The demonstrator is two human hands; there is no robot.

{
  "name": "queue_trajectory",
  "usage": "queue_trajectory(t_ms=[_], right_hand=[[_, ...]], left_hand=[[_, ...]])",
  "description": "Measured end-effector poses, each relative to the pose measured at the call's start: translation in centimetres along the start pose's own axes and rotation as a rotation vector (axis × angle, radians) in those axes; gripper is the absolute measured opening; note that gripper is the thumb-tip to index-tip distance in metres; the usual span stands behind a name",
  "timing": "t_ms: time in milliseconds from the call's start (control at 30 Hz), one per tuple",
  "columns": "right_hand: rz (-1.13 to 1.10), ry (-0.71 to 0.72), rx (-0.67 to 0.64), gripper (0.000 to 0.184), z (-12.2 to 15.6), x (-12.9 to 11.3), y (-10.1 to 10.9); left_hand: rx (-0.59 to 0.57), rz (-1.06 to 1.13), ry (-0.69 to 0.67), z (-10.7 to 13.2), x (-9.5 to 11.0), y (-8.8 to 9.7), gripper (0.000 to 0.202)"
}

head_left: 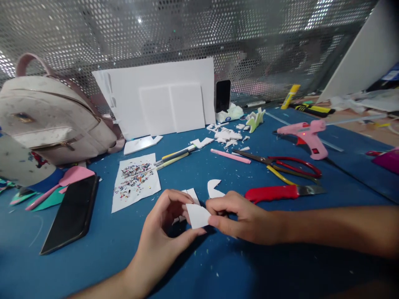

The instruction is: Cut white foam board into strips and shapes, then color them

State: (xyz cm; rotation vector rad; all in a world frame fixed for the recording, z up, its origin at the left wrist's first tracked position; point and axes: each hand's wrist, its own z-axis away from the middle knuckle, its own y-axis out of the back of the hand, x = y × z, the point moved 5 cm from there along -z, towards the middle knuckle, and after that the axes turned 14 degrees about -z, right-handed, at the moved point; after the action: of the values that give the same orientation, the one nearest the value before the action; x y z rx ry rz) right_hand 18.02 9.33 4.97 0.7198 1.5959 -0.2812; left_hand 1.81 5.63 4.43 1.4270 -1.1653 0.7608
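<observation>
Between my two hands is a small white piece of foam board or card [197, 216], with one curved edge. My left hand [165, 228] curls around its left side, thumb beneath the lower edge and fingers behind. My right hand [241, 216] pinches its right corner between thumb and bent forefinger. Just behind my left fingers lie flat white strips [192, 195], partly hidden by the hand. A curved white offcut [215, 189] rests on the blue table beyond my right hand. A red-handled cutter [274, 193] lies just beyond my right wrist.
Scissors [293, 166], a pink pen [230, 156] and white scraps [227, 135] lie ahead. A pink glue gun [307, 135] stands right, its cord trailing. Left are a paper with colourful bits [149, 193], a phone [71, 214] and a backpack [52, 112]. White boards [124, 99] lean behind.
</observation>
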Motion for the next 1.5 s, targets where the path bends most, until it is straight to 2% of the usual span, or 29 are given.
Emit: queue_trajectory(t_ms=[133,333,767,967,1333,1433,1500], right_hand=[[-0.062,-0.007,0.021,0.037,0.1,0.1,0.0],[-0.236,-0.01,0.021,0.041,0.3,0.7,-0.2],[-0.234,0.004,0.089,0.045,0.3,0.3,0.1],[-0.229,0.018,0.079,0.046,0.3,0.3,0.0],[-0.222,0.032,0.057,0.046,0.4,0.2,0.0],[-0.223,0.053,0.059,0.043,0.5,0.2,0.0],[-0.215,0.077,0.066,0.039,0.6,0.2,0.1]], left_hand=[[-0.03,-0.082,-0.034,0.3,0.0,0.1,0.04],[-0.05,-0.181,-0.126,0.4,0.7,0.1,0.029],[-0.032,-0.173,-0.193,0.3,1.1,0.1,0.032],[-0.025,-0.153,-0.195,0.1,1.5,0.1,0.026],[0.001,-0.179,-0.269,0.5,1.6,0.0,0.028],[0.018,-0.238,-0.317,0.3,1.9,0.8,0.028],[0.061,-0.289,-0.364,-0.3,2.5,2.3,0.032]])
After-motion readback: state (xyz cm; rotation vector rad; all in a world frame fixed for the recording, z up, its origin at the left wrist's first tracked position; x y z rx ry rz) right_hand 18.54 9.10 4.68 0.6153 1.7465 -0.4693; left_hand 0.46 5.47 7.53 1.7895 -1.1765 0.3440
